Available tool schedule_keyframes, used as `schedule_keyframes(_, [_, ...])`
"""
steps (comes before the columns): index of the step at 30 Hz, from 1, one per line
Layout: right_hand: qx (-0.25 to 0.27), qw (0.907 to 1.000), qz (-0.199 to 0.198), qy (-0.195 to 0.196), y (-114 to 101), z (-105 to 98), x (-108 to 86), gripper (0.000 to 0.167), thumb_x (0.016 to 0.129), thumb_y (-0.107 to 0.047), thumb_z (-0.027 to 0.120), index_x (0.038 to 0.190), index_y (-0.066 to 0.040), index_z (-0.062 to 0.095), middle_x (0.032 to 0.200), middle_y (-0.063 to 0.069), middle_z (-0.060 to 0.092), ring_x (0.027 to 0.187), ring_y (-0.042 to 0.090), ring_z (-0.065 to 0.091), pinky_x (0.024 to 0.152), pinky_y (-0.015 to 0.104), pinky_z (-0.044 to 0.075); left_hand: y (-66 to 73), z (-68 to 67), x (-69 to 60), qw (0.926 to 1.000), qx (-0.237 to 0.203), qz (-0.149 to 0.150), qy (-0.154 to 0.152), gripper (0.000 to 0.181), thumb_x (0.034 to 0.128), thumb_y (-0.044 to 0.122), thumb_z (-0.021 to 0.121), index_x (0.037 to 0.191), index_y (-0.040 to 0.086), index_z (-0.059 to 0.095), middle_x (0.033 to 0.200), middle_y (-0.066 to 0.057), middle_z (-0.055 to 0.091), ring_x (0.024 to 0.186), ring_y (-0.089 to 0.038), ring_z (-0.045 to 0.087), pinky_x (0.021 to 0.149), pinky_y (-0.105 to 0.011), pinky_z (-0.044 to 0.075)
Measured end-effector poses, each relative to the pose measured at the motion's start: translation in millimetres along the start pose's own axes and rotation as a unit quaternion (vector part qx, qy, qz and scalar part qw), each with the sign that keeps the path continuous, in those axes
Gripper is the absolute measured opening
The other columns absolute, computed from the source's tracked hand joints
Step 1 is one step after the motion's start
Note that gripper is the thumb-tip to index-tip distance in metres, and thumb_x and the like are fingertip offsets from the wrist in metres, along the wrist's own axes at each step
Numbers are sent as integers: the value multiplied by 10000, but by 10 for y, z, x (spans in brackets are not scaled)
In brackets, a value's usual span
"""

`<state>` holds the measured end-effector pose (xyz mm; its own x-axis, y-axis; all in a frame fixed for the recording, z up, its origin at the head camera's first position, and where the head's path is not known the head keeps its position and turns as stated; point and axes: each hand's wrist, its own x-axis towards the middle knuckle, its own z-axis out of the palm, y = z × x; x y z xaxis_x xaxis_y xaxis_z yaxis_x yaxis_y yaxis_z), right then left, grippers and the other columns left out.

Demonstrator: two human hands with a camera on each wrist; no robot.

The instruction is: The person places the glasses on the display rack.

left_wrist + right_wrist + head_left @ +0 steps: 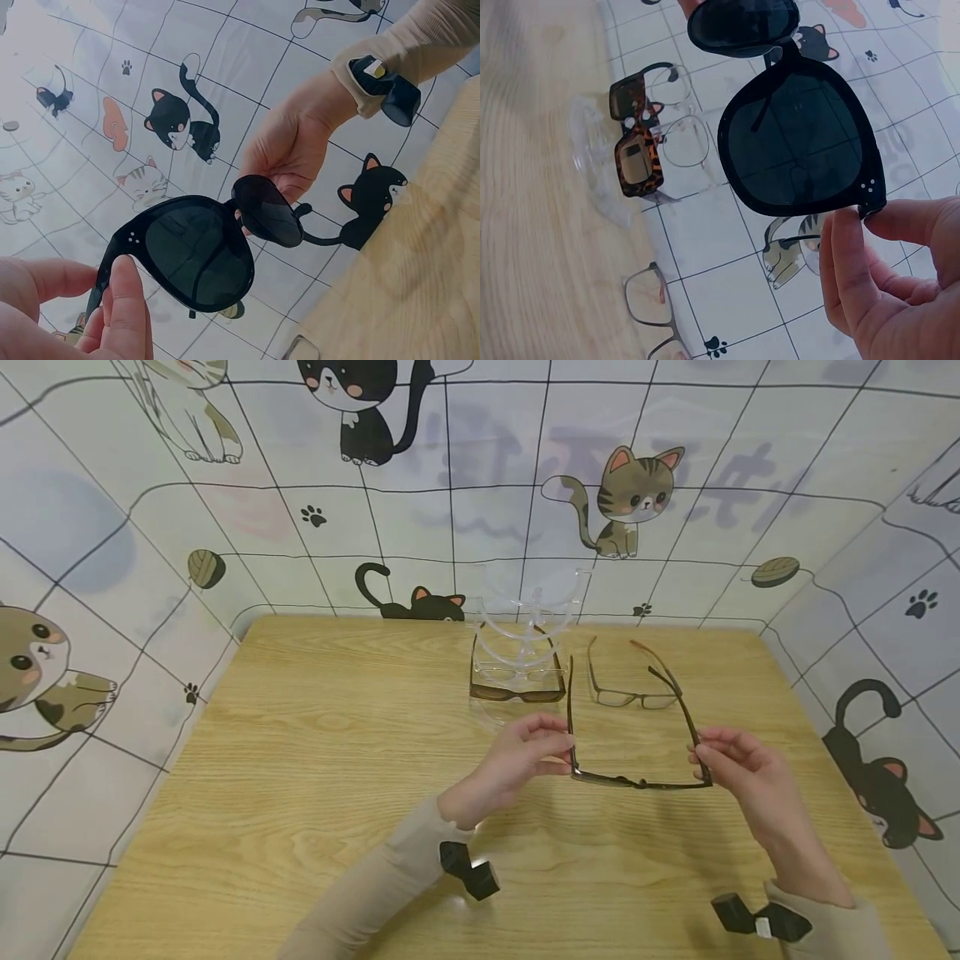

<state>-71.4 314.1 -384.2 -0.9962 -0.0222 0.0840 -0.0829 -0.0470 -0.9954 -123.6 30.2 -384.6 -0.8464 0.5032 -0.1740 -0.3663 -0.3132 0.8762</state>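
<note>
Black sunglasses (678, 787) with large dark lenses are held up over the table, both temples unfolded and pointing away from me. My left hand (517, 760) pinches the left temple close to the hinge, thumb on one side and fingers on the other. On the opposite side, my right hand (750, 777) grips the right temple near its hinge. The right wrist view shows a round dark lens (795, 142) and small silver dots at the frame's corner. Beyond the sunglasses, thin-framed eyeglasses (637, 700) lie unfolded on the table.
A clear display stand (525, 635) rises near the back of the wooden table (337, 735). It bears tortoiseshell sunglasses (639, 163) low down and wire-rimmed glasses (685, 141) above them. A cat-patterned cloth (495, 518) covers the wall behind and both sides.
</note>
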Motion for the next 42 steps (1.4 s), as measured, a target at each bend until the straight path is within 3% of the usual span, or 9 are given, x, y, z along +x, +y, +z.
schedule_keyframes(7, [-221, 9997, 44, 96, -84, 92, 44, 182, 918, 1, 567, 1088, -58, 598, 940, 5, 669, 839, 85, 653, 697, 177, 535, 74, -19, -65, 9998, -69, 148, 113, 202, 899, -65, 524, 1099, -81, 500, 781, 17, 587, 656, -93, 581, 641, -240, 538])
schedule_keyframes(14, [-145, 9999, 55, 38, -148, 209, 125, 188, 912, -5, 581, 1097, -38, 597, 925, 0, 661, 835, 95, 646, 702, 182, 535, 161, -73, -139, 9991, -228, 246, 252, 151, 898, -68, 527, 1038, -14, 530, 790, 38, 602, 685, -83, 582, 637, -231, 535])
schedule_keyframes(25, [-60, 9999, -7, -131, -184, 391, 289, 198, 905, -7, 594, 1103, -12, 596, 917, 27, 655, 830, 108, 643, 702, 203, 540, 251, -216, -204, 9973, -338, 442, 482, 144, 889, -76, 529, 994, 23, 537, 802, 28, 602, 683, -89, 578, 628, -227, 533])
schedule_keyframes(34, [-338, 9991, 37, -234, -190, 512, 423, 202, 908, -63, 612, 1102, -14, 587, 913, 20, 649, 840, 122, 644, 719, 199, 535, 324, -335, -236, 9949, -397, 576, 724, 164, 894, -76, 509, 950, 72, 553, 768, 30, 615, 674, -84, 581, 621, -213, 528])
schedule_keyframes(42, [-2, 9994, 87, -342, -176, 633, 593, 148, 905, -48, 610, 1052, -32, 599, 884, 6, 652, 811, 102, 646, 718, 200, 537, 407, -438, -234, 9930, -452, 687, 851, 120, 900, -55, 513, 975, 32, 551, 761, 28, 615, 663, -82, 576, 618, -203, 526])
